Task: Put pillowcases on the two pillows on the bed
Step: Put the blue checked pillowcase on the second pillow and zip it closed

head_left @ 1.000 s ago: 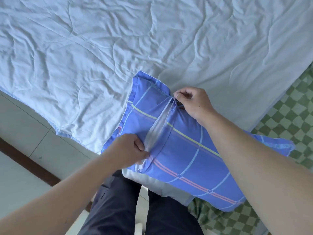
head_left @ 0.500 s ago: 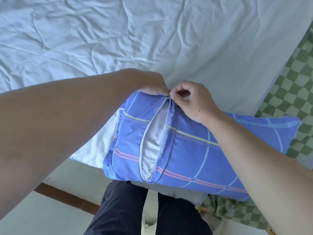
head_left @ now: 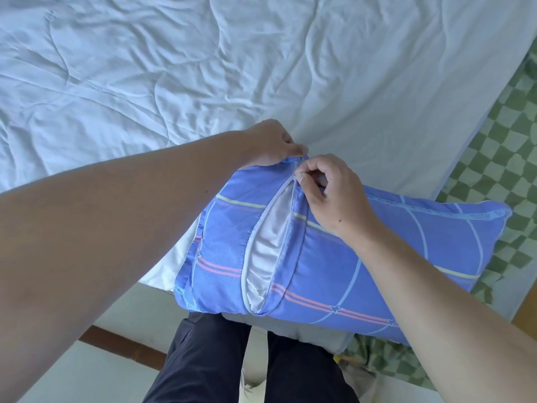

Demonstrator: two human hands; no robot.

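I see the blue plaid pillowcase (head_left: 334, 266) already around a pillow (head_left: 268, 248) at the near edge of the bed (head_left: 174, 68), its opening gaping so the white pillow shows through. My left hand (head_left: 270, 145) grips the far end of that opening with curled fingers, and my right hand (head_left: 328, 190) pinches the case edge just beside it. A green checked cloth (head_left: 499, 135) lies to the right.
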